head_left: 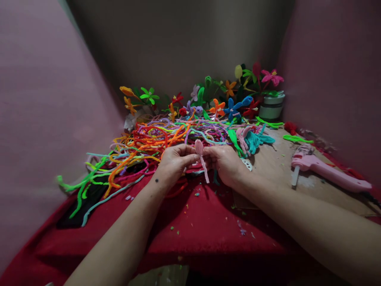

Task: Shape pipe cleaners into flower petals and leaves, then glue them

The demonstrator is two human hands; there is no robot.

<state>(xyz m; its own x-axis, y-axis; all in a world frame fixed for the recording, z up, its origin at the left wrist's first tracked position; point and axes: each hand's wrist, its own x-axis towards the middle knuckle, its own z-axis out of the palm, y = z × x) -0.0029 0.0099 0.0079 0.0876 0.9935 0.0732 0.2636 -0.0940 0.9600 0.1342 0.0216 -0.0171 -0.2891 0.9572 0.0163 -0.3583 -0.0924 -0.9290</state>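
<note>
A pink pipe-cleaner petal (199,147), an oval loop with a short tail hanging down, is held up over the near part of the table. My left hand (178,161) pinches its left side between thumb and forefinger. From the right, my right hand (222,161) has its fingers closed on the petal's other side; some of those fingertips are hidden. Just behind both hands lies a heap of loose pipe cleaners (149,139) in many colours. Teal petals (258,141) and pink ones lie to the right of my right hand.
A pink glue gun (330,171) rests on a cardboard sheet (275,167) at the right. Finished pipe-cleaner flowers (233,109) stand along the back, near a pale green pot (272,106). Small scraps dot the red tablecloth (208,230). A black flat object (80,206) lies at the left.
</note>
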